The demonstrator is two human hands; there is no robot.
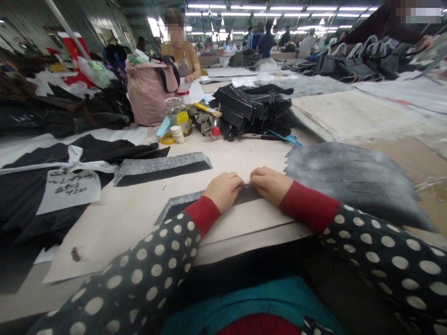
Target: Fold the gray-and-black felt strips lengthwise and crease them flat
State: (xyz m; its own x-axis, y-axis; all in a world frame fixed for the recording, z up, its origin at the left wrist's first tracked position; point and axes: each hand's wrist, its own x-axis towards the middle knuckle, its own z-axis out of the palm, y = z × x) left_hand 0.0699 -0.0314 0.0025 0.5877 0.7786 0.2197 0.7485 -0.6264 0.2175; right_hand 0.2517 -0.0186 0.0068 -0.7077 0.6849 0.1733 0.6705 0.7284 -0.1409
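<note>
A black fabric strip with a fuzzy grey edge (179,203) lies on the pale work board in front of me. My left hand (225,190) is closed at its upper edge, fingertips pinched together. Close beside it, my right hand (268,184) pinches the same edge, and the two sets of fingertips almost meet. My hands hide part of the strip. Just beyond, to the left, lies a stack of similar grey-and-black strips (162,168). A fanned pile of grey pieces (345,179) spreads out to the right of my right hand.
On the left lies a tied black fabric bundle (28,190) with a handwritten tag (70,188). Ahead stand a pink bag (148,95), a glass jar (174,109), a yellow-handled brush (206,109) and a heap of black pieces (240,109). Another person (190,56) works across the table.
</note>
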